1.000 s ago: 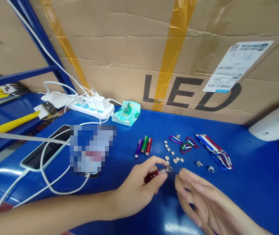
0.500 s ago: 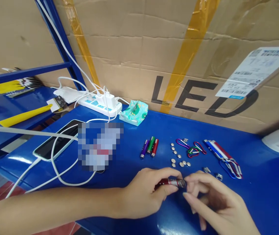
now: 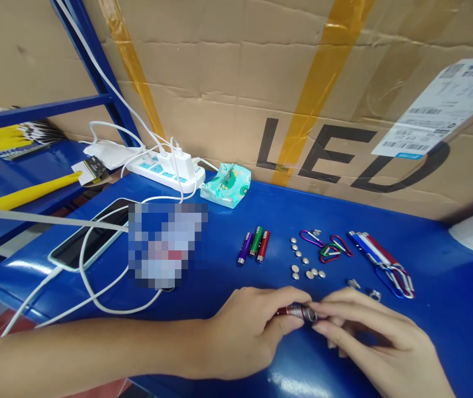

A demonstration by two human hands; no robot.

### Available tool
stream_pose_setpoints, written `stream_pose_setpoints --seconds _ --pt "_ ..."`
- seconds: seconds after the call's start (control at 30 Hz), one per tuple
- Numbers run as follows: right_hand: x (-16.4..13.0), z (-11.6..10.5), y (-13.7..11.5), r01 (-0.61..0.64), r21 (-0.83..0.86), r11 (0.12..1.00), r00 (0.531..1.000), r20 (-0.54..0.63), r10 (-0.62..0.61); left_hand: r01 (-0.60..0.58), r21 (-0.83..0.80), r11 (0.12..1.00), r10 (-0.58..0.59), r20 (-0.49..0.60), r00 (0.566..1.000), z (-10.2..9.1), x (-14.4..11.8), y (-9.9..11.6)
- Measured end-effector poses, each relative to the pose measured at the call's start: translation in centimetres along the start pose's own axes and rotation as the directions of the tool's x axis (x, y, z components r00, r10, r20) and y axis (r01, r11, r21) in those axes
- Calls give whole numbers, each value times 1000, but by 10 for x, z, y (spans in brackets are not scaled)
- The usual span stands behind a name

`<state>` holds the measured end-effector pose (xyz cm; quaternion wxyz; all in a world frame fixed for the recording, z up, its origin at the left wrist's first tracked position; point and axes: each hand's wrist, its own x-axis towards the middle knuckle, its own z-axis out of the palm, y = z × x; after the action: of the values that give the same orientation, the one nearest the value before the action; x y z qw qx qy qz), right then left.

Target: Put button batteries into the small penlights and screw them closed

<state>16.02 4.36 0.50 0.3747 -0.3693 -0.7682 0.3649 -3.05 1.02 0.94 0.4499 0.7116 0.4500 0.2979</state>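
Observation:
My left hand (image 3: 253,331) is closed around a small red flashlight (image 3: 296,311), whose silver end points right. At that end, the thumb and fingers of my right hand (image 3: 381,337) pinch what looks like its metal ring or cap; the exact part is partly covered by my fingertips. Beyond my hands lie several button cells (image 3: 295,269). A purple flashlight (image 3: 245,249), a green flashlight (image 3: 256,241) and another red flashlight (image 3: 263,247) rest side by side. Small silver caps (image 3: 353,284) are just past my right hand.
Loose carabiners (image 3: 311,238) and a bundle of flashlights with carabiners (image 3: 379,257) lie to the right. At the left are a phone (image 3: 91,235), white cables and a power strip (image 3: 164,171). A tissue pack (image 3: 227,186) stands before a large cardboard box (image 3: 219,83).
My right fingers have closed in on the silver end of the flashlight, where they were looser before. The camera view has shifted slightly.

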Motion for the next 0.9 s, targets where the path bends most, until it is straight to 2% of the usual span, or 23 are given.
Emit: stream_pose_setpoints --seconds 0.1,0.2,0.3,0.47,0.67,0.9 --pt "4 -5 1 50 -76 996 998 43 -47 8 7 1000 -8 7 1000 0 1 -1" --pt "5 -6 1 52 -116 992 998 39 -48 27 28 999 -27 15 1000 0 1 0" --pt "6 -5 0 12 -119 993 1000 24 -9 36 61 997 -38 43 998 -1 1 0" --pt "8 -7 0 -53 -81 995 988 138 64 -4 100 995 -4 77 997 -1 0 -2" --pt "10 -6 -3 -40 -61 997 996 79 45 1 38 999 -3 71 997 1 0 -3" --pt "12 -5 -5 -51 -67 996 995 81 57 -7 -3 1000 7 66 998 2 1 -3"
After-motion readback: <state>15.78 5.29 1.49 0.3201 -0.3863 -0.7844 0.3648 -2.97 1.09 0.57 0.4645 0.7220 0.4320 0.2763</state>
